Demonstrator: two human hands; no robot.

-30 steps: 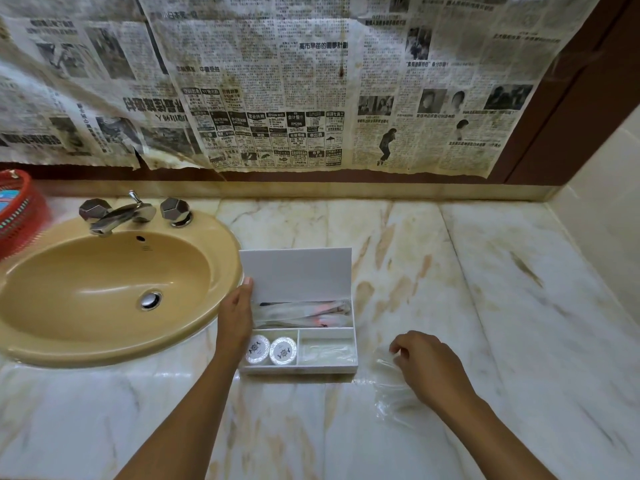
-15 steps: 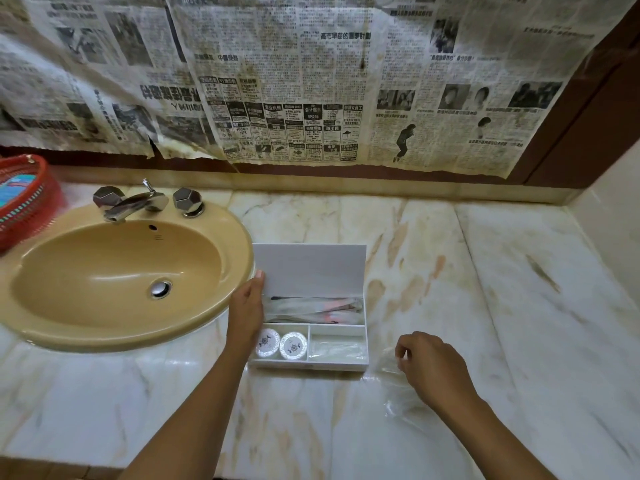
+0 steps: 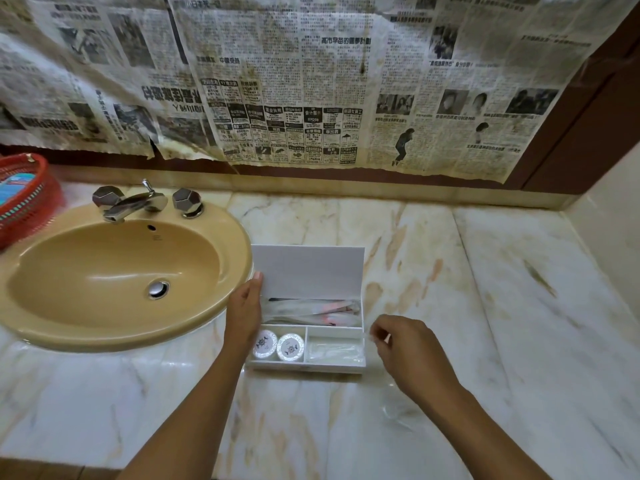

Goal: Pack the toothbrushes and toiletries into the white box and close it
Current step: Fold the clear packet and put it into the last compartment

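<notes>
The white box [image 3: 304, 367] stands on the marble counter with its lid [image 3: 308, 270] upright. Wrapped toothbrushes [image 3: 311, 310] lie in its long rear compartment. Two round white containers [image 3: 277, 346] sit in the front left compartment, and a clear packet [image 3: 334, 351] lies in the front right one. My left hand [image 3: 244, 315] rests flat against the box's left side, thumb at the lid's edge. My right hand [image 3: 403, 349] hovers at the box's right edge, its fingers pinched on a thin clear plastic packet [image 3: 394, 408], which trails down behind the hand onto the counter.
A tan oval sink [image 3: 114, 282] with a chrome tap [image 3: 133, 202] lies left of the box. A red basket [image 3: 24, 195] stands at the far left. Newspaper [image 3: 294, 81] covers the wall behind. A tiled side wall [image 3: 613, 209] bounds the counter on the right.
My right hand has lifted from the counter and moved left and up toward the box's right edge with the clear packet pinched in it. My left hand stays on the box.
</notes>
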